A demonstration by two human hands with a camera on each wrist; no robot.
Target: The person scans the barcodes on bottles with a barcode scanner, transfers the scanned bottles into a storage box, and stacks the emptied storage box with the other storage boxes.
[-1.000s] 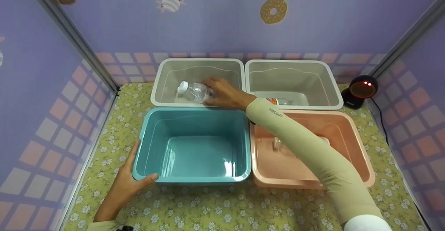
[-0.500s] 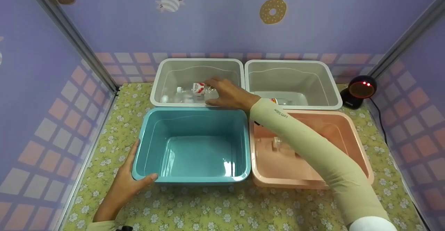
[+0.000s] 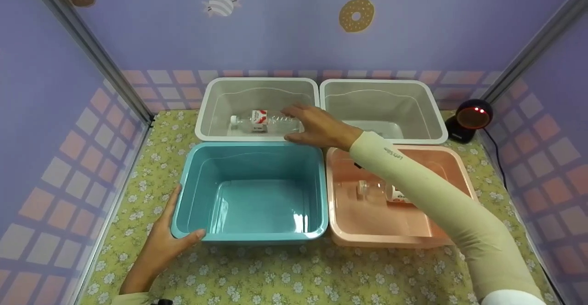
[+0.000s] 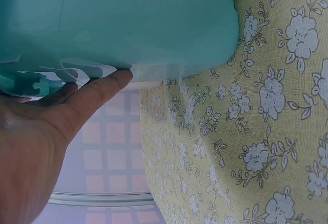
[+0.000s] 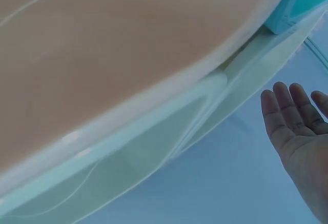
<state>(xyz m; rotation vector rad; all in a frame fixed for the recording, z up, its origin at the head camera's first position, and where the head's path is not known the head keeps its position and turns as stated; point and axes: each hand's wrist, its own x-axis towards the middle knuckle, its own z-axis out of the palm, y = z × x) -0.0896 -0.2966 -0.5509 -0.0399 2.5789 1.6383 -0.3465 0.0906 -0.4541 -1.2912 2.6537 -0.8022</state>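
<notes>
- So the teal tub [image 3: 257, 237] is my landmark: left hand [image 3: 163, 240] rests around its near-left corner, fingers against the outer wall, thumb by the front rim. Looks more like steadying than lifting, and that grip isn't clamped.
- Right hand [image 3: 321, 126] hovers over the left grey bin [image 3: 257, 96], straight behind the teal tub. Fingers and thumb are apart, palm's bare in the wrist view; can't tell if it's touching anything.
- Clear bottle [image 3: 262, 121] with a red-and-white label lies sideways in that bin, cap leftward. Flat is probably just stable.
- Peach tub [image 3: 381, 227], right of the teal one, holds another bottle [image 3: 374, 190], partly hidden by the sleeve [image 3: 413, 176].
- Right grey bin [image 3: 379, 96], behind the peach tub: sleeve's blocking some of it.
</notes>
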